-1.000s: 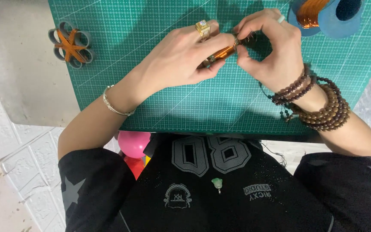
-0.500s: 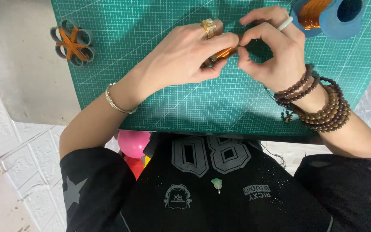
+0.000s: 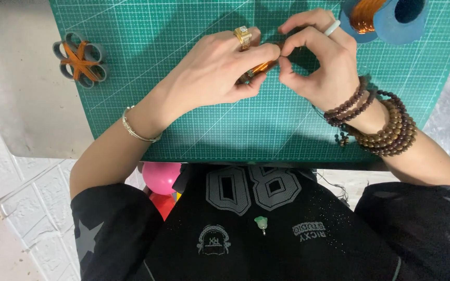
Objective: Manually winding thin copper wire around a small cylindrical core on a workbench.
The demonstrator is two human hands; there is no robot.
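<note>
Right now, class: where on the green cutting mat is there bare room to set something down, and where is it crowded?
Bare mat lies between the flower-shaped wound piece at its left edge and the left hand. Another free strip runs along the near edge, between both forearms. The top middle is crowded: the left hand and right hand pinch a small copper-coloured piece, with the blue spool close by.

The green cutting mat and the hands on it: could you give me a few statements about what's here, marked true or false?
1. Both hands pinch a small copper-coloured piece between them. True.
2. The left hand wears a gold ring. True.
3. The blue spool lies at the mat's near left corner. False: it is at the far right.
4. The right hand has a bare wrist. False: it wears bead bracelets.
5. The flower-shaped piece lies in the middle of the green mat. False: it is at the mat's left edge.
</note>
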